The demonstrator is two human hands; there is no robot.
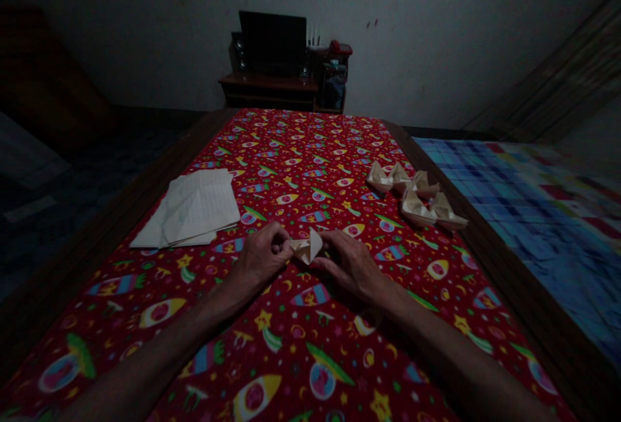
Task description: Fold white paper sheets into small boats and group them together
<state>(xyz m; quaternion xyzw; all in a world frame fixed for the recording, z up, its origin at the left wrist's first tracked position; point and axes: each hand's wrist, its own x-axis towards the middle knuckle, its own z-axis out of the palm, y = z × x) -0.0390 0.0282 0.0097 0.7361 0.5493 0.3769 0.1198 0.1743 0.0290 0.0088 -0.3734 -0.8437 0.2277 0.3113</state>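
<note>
A small folded paper boat [306,248] is between my two hands, just above or on the red patterned cloth [310,357]. My left hand [266,248] pinches its left end with thumb and curled fingers. On the other side, my right hand [350,260] grips the right end, thumb below and fingers behind. Several finished folded paper boats [418,208] stand in a cluster to the right, beyond my right hand. A stack of printed paper sheets [194,205] lies on the left, past my left hand.
The cloth covers a long surface with dark wooden edges [504,279]. Against the far wall stands a wooden desk [272,83] with a dark monitor [273,42] and speakers. A blue checked sheet [485,195] lies lower on the right. The room is dim.
</note>
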